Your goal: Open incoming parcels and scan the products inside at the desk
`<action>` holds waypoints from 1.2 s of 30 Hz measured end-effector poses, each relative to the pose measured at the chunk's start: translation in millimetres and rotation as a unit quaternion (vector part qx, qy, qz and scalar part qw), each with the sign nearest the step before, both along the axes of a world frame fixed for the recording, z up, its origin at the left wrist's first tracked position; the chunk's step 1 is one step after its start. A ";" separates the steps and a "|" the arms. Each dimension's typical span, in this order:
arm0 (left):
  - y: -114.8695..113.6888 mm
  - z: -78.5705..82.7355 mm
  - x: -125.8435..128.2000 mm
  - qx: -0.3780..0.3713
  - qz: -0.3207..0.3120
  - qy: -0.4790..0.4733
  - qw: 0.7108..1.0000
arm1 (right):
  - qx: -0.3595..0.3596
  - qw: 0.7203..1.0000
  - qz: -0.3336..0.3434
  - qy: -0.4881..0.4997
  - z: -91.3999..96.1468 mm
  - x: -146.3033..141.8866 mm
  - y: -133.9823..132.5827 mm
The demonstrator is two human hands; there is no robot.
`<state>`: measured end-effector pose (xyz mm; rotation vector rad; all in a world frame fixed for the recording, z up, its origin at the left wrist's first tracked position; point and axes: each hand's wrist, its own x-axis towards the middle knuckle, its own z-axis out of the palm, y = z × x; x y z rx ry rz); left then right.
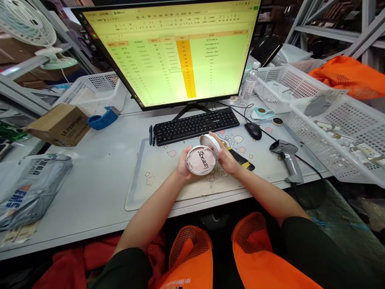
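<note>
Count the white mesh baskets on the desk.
3. One white basket stands left of the monitor; a second basket right of it; a third basket at the desk's right edge. Others may be hidden.

Scene evenly lit, moderately bright; diffuse overhead light, no hard shadows on the desk [99, 188]. Monitor [168, 52] is the brightest source, yellow-green screen slightly overexposed, its text too small and soft to read. Soft shadow under the hands and along the desk's front edge; area below the desk dim. Strong wide-angle distortion: shelving [331, 28] and baskets [345, 132] bow outward at the edges. Fan [27, 28] at top left washed out, slightly blurred
</note>
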<state>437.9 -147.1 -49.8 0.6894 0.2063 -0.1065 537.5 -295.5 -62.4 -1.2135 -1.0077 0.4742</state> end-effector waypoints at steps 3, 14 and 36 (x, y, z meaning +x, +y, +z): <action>4.4 2.6 0.2 0.010 -0.030 0.021 0.999 | -0.007 0.999 -0.009 -0.041 1.8 4.3 -4.3; -38.1 -12.1 2.9 0.183 0.246 -0.035 0.951 | -0.026 0.908 -0.153 -0.388 -23.9 -22.4 10.4; -24.9 9.8 -1.7 0.226 0.172 -0.003 0.959 | -0.058 0.878 -0.168 -0.443 -38.0 -21.0 7.3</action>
